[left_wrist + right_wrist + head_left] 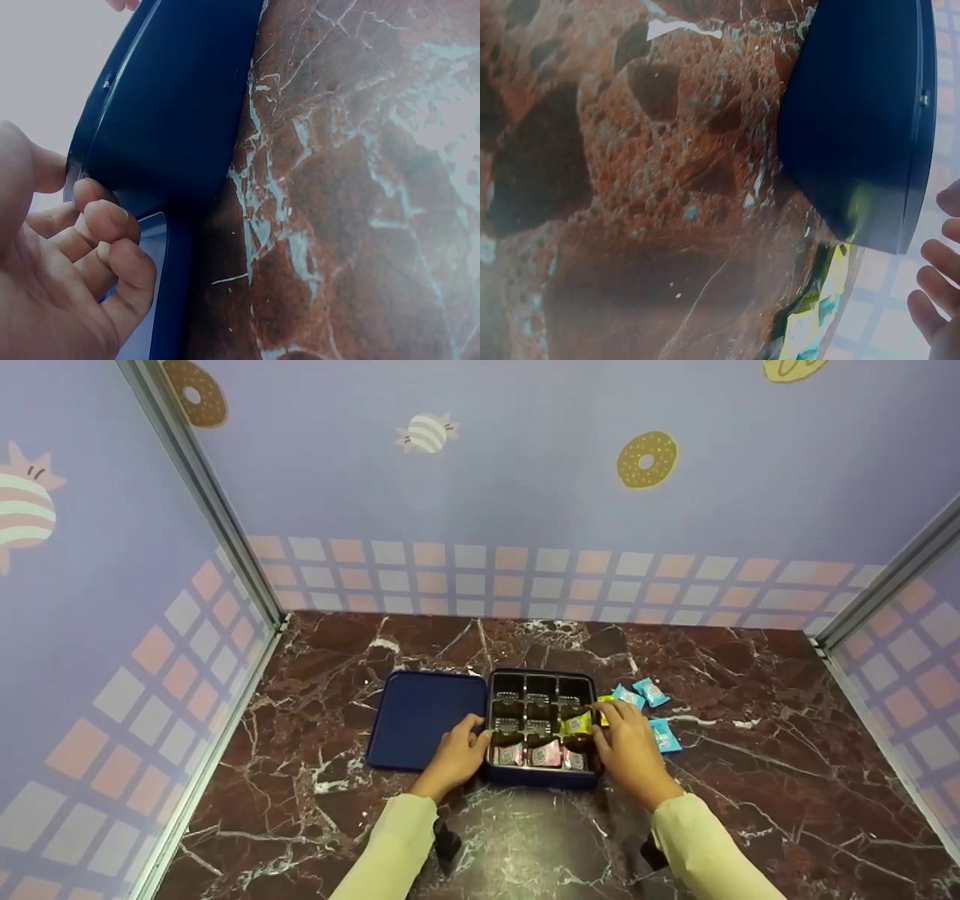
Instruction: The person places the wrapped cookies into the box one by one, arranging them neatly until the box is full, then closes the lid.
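Observation:
A dark blue box point(541, 777) with a black divided insert sits on the table in the head view. Pink-wrapped packets point(545, 754) fill its front row. One yellow packet point(577, 724) lies in the right compartment of the middle row; the other compartments of that row and the back row hold nothing. My left hand point(459, 750) grips the box's left rim with thumb and forefinger, its other fingers curled, as the left wrist view shows. At the box's right rim, my right hand point(628, 746) reaches over beside the yellow packet. Its fingers point(939, 285) are loosely bent, with nothing seen between them.
The blue lid point(427, 720) lies flat just left of the box. Several light blue packets point(651, 692) are scattered to the right, with a yellow one point(604, 712) partly behind my right hand. Patterned walls point(525, 577) stand behind and at both sides of the marble-look table point(757, 780).

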Demonstrator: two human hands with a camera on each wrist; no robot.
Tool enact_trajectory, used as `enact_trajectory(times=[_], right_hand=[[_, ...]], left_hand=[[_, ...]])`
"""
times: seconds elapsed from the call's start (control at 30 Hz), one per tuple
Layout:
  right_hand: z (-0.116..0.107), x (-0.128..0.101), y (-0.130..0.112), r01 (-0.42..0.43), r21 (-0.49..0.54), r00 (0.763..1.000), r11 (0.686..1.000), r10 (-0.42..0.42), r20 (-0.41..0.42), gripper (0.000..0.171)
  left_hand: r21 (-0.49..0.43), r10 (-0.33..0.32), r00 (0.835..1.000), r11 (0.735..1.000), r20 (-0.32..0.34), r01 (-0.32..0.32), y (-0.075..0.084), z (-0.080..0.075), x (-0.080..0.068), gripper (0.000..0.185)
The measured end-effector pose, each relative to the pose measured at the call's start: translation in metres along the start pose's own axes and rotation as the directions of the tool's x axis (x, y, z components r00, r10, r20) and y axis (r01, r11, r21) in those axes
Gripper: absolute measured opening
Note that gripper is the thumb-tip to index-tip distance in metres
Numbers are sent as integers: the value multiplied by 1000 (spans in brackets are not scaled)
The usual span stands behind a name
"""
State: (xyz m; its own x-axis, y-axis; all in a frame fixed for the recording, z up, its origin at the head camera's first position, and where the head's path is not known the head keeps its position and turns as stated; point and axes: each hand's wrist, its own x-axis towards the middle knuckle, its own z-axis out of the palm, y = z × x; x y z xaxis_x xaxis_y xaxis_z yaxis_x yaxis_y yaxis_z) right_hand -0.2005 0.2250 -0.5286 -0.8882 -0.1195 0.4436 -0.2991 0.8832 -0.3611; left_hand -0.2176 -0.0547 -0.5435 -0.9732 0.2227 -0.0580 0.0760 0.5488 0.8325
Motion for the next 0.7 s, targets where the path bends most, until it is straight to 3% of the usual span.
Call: enact_trajectory(times=[0.23, 0.7], right_hand=[[-2, -5, 7, -18, -2, 999, 1000, 18, -29, 33], [-4, -10, 15, -75, -12, 997, 997, 75, 2, 32]], left_hand=[[6, 0, 1000, 1000, -1, 0, 1, 0, 0, 35], [12, 4, 1000, 1000, -10, -4, 1, 0, 0, 32]])
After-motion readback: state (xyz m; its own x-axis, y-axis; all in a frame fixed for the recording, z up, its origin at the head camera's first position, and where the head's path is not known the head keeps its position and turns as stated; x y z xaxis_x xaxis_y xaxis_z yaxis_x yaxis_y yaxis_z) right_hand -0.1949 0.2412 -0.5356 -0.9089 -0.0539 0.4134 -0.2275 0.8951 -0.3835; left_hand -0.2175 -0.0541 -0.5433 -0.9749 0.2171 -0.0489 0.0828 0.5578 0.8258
